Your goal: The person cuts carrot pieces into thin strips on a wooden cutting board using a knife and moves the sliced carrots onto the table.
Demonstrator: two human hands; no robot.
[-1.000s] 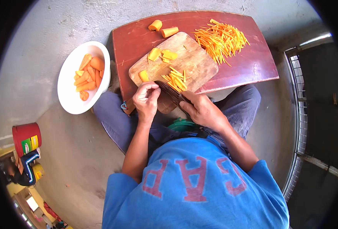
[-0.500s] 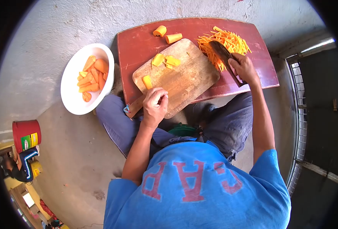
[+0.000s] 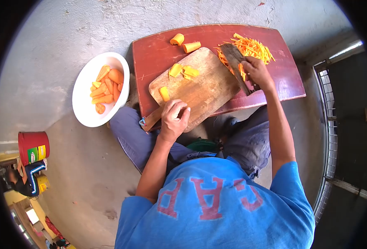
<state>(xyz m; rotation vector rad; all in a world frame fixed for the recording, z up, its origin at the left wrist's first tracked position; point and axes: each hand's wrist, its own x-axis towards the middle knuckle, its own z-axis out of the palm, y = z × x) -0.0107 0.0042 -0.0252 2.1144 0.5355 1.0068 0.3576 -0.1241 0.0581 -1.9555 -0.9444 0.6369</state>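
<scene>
My right hand is closed around the handle of a broad-bladed knife. Its blade lies over the near left side of a heap of carrot strips. On the near left part of the wooden cutting board rests my left hand, its fingers curled in; whatever is inside them is hidden. Just beyond those fingers is a short carrot piece. Farther up the board are carrot slices and another cut piece.
Two carrot chunks lie on the red table behind the board. Left of the table, a white basin holds several peeled carrots. A red bucket and a seated person are at far left.
The knife has turned so that the flat of its blade shows more, still by the carrot strips. My left hand stays by the board's near edge. The whole view has shifted slightly.
</scene>
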